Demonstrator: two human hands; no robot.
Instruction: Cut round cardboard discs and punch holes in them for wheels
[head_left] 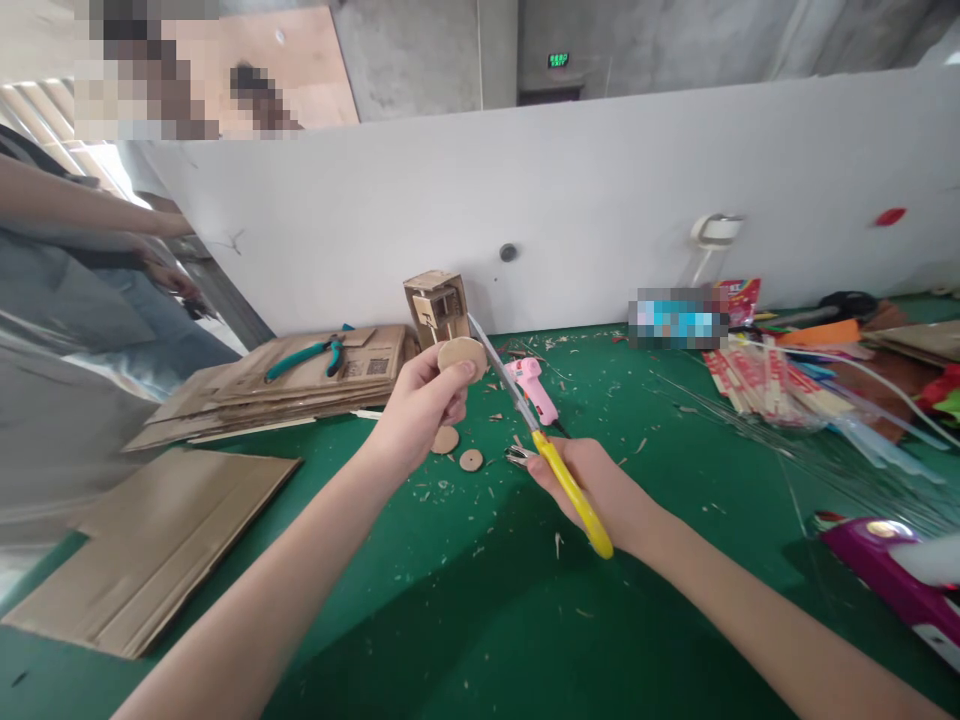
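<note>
My left hand (431,400) pinches a round cardboard disc (461,355) between thumb and fingers above the table. My right hand (589,480) is closed around yellow-handled scissors (566,490), seen edge-on, with the long blade pointing up and left past the disc's right side. By the right fingertips is a small silvery metal piece (517,455); whether they touch it I cannot tell. Below the left hand lie two smaller cardboard discs (471,460). Behind the held disc stands a small cardboard box structure (437,300), partly hidden. A pink glue gun (532,388) lies just beyond the scissors.
Stacked cardboard (300,380) at left carries teal pliers (304,360); another cardboard sheet (161,540) lies nearer. Scraps litter the green table (450,620). Wrapped sticks (787,385) and a purple device (892,575) are at right. A white partition (375,220) stands behind; a person (120,270) stands left.
</note>
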